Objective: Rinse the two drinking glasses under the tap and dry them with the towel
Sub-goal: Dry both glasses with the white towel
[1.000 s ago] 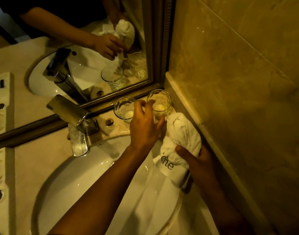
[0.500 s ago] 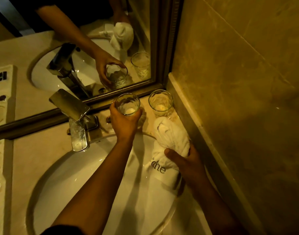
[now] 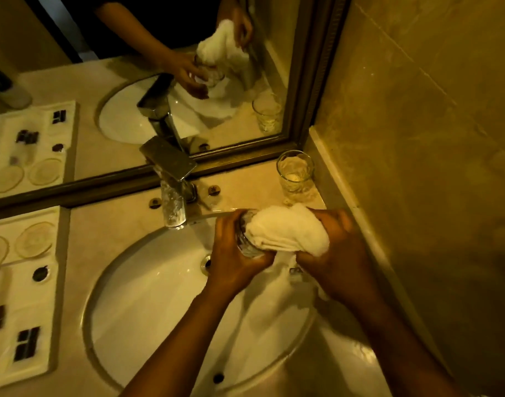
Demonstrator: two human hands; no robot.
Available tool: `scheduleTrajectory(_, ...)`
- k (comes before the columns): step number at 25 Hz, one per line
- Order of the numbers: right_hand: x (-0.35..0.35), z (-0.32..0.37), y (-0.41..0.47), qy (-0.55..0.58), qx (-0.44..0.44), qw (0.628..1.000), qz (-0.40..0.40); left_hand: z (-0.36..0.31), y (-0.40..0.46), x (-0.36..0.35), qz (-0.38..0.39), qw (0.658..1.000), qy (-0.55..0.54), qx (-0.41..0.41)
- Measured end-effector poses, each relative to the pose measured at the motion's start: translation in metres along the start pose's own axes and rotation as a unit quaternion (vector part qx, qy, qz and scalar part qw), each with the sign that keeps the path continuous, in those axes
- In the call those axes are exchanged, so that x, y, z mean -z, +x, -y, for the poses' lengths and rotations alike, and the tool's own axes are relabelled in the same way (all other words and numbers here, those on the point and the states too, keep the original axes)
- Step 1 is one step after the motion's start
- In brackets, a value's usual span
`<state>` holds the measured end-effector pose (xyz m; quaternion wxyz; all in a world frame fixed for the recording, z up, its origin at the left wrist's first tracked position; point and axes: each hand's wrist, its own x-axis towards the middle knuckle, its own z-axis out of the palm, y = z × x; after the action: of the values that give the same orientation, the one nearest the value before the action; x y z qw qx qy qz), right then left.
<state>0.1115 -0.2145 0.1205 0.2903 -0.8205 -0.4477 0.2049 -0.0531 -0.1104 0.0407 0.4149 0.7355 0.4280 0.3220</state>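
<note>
A: Where is the glass being dried?

B: It is over the back edge of the sink, near the tap. The left hand has its fingers curled around it.

A: How does it lie?

B: On its side, I think. Its long way runs left to right, and the open end seems to face the right hand. Most of it is hidden, so I cannot be sure.

A: And the right hand?

B: Its fingers grip the white towel. The towel touches the glass at the open end.

A: So what matters next?

B: The towel is just to the right of the glass. I think the right hand must push it in along that long way.

A: Where is glass number 2?

B: The other glass stands upright in the back right corner of the tabletop, by the mirror. The right hand is nearer to it.
</note>
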Motion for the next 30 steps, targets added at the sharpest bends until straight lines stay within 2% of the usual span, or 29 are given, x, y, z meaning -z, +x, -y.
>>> scheduleTrajectory(3,0.004,0.036,-0.025,-0.217,0.097,0.970,0.050,-0.008,-0.043,0.027,0.015,0.999,0.028,-0.014)
scheduleTrajectory(5,-0.009,0.058,-0.048,-0.270,0.164,0.945,0.081,-0.013,-0.066,0.048,0.030,0.997,0.058,-0.041)
scheduleTrajectory(7,-0.024,0.071,-0.067,-0.267,0.221,0.929,0.131,-0.015,-0.082,0.068,0.054,0.992,0.099,-0.059)
scheduleTrajectory(9,-0.025,0.079,-0.077,-0.171,0.225,0.936,0.210,-0.015,-0.099,0.097,0.050,0.983,0.161,-0.078)
scheduleTrajectory(10,-0.022,0.080,-0.080,-0.062,0.195,0.943,0.264,-0.014,-0.107,0.113,0.035,0.977,0.188,-0.095)
scheduleTrajectory(12,-0.019,0.083,-0.090,0.201,0.111,0.921,0.316,-0.016,-0.124,0.145,0.007,0.972,0.199,-0.123)
scheduleTrajectory(13,-0.022,0.085,-0.098,0.274,0.080,0.910,0.301,-0.018,-0.132,0.158,-0.002,0.969,0.202,-0.140)
scheduleTrajectory(14,-0.027,0.088,-0.105,0.286,0.070,0.912,0.285,-0.019,-0.137,0.166,-0.007,0.964,0.215,-0.159)
scheduleTrajectory(17,-0.047,0.107,-0.133,0.251,0.059,0.912,0.319,-0.021,-0.153,0.178,-0.011,0.953,0.247,-0.177)
scheduleTrajectory(21,-0.053,0.114,-0.160,0.304,-0.022,0.885,0.353,-0.020,-0.171,0.187,-0.010,0.957,0.215,-0.192)
scheduleTrajectory(24,-0.054,0.108,-0.175,0.327,-0.078,0.878,0.340,-0.021,-0.175,0.190,0.007,0.947,0.227,-0.229)
scheduleTrajectory(27,-0.044,0.111,-0.181,0.234,0.007,0.924,0.302,-0.027,-0.179,0.196,0.075,0.934,0.246,-0.247)
scheduleTrajectory(30,-0.031,0.122,-0.174,0.085,0.159,0.950,0.255,-0.045,-0.178,0.204,0.120,0.952,0.185,-0.215)
